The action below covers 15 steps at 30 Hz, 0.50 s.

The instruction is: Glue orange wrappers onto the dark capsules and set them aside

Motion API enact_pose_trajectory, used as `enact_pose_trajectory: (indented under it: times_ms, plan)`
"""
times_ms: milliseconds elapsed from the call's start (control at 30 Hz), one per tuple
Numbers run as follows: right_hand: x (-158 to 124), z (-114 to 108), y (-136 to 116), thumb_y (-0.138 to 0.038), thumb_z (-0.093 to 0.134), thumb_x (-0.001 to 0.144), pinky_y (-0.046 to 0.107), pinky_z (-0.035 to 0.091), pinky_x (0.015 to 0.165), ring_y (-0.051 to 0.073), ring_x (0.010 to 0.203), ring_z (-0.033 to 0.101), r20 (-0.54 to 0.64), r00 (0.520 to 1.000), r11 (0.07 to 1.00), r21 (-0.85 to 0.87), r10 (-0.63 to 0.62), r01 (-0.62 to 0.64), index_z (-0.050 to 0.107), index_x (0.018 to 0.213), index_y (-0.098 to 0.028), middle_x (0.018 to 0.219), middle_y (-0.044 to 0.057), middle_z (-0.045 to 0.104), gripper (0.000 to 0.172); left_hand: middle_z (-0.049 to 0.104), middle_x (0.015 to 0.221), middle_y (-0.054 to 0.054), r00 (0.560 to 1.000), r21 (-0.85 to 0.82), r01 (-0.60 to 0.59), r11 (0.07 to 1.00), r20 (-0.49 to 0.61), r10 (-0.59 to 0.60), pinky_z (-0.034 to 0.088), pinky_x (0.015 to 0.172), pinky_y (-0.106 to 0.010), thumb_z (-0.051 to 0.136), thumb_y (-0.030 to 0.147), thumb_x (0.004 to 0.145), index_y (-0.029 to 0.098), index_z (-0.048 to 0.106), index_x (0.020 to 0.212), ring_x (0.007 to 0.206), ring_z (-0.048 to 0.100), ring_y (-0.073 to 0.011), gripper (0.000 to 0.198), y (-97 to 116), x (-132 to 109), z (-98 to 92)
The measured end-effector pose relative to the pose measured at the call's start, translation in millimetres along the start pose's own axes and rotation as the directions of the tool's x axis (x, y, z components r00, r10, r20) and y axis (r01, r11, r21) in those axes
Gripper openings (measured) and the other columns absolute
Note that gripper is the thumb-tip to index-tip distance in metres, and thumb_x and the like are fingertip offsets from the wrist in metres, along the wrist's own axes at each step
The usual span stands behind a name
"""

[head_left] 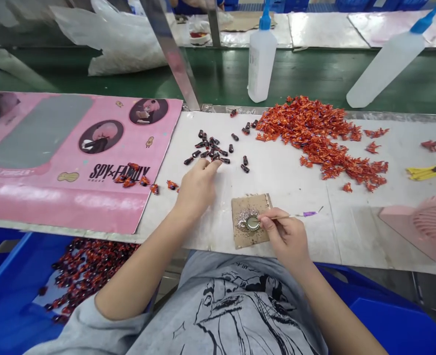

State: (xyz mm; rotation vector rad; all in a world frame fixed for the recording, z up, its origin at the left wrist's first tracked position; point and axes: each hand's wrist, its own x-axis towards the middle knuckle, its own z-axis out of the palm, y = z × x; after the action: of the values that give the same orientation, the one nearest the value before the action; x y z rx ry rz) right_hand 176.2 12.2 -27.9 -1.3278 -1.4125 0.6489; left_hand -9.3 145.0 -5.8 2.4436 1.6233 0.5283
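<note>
My left hand (198, 187) reaches to the near edge of a cluster of small dark capsule-shaped pieces (214, 150) on the white work surface; its fingertips are pinched together at one of them. My right hand (286, 236) pinches a thin stick with a purple end (295, 215), its tip dipped in a small round glue-filled cap (253, 223). The cap sits on a square of brown cardboard (250, 220).
A large heap of orange-red pieces (321, 135) lies at the right. A few finished orange pieces (134, 180) rest on a pink printed mat (73, 158). Two squeeze bottles (261, 59), (386, 66) stand behind. A blue bin with dark-red parts (81, 271) is lower left; a pink fan (430, 227) is at the right.
</note>
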Motion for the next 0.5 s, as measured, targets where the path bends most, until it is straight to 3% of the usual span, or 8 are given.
enact_pose_trajectory:
  times_ms: [100,167,233,367,500]
  plan:
    - [-2,1,2,-0.015,0.052,0.096,0.028,0.056,0.062,0.018,0.068,0.07,0.018,0.993,0.988,-0.1,-0.116,0.117,0.064,0.078,-0.02,0.074,0.005,0.073,0.023,0.075,0.095,-0.009,0.995,-0.331,0.005,0.943,-0.089,-0.037,0.059,0.077,-0.036,0.05,0.013,0.09,0.018,0.078,0.098,0.081,0.072,-0.023,0.029,-5,-20,-9.6]
    - [-3,2,2,-0.014,0.05,0.097,0.029,0.056,0.064,0.018,0.068,0.069,0.031,0.99,0.98,-0.139,-0.14,0.143,0.06,0.078,-0.022,0.073,0.005,0.071,0.024,0.075,0.091,-0.006,0.984,-0.623,0.088,0.777,-0.065,-0.163,0.06,0.072,-0.032,0.061,0.02,0.087,0.019,0.078,0.091,0.073,0.073,-0.0194,0.017,-5,-32,-14.0]
    - [-4,2,1,-0.015,0.049,0.097,0.029,0.054,0.063,0.018,0.066,0.067,0.031,0.992,0.981,-0.15,-0.119,0.123,0.058,0.077,-0.022,0.073,0.004,0.07,0.023,0.076,0.085,-0.004,0.956,-0.812,0.197,0.549,0.035,-0.291,0.06,0.067,-0.03,0.074,0.025,0.081,0.019,0.078,0.089,0.068,0.073,-0.0176,0.012,-2,-42,-17.3]
    - [-4,5,-5,-0.021,0.054,0.096,0.026,0.046,0.05,0.014,0.052,0.058,0.017,0.996,0.993,-0.083,0.087,-0.085,0.061,0.076,-0.021,0.063,0.0,0.065,0.021,0.077,0.077,-0.002,0.912,-0.95,0.274,0.151,0.207,-0.353,0.06,0.06,-0.026,0.096,0.033,0.061,0.021,0.082,0.084,0.06,0.071,-0.0141,0.03,12,-53,-23.9]
    - [1,8,-18,-0.03,0.059,0.095,0.023,0.047,0.047,0.013,0.052,0.061,-0.087,0.955,0.953,0.135,0.284,-0.272,0.067,0.079,-0.019,0.06,0.0,0.067,0.021,0.079,0.072,-0.002,0.887,-0.933,0.355,-0.063,0.358,-0.291,0.058,0.058,-0.021,0.102,0.034,0.051,0.023,0.083,0.073,0.059,0.07,-0.0118,0.031,31,-60,-29.4]
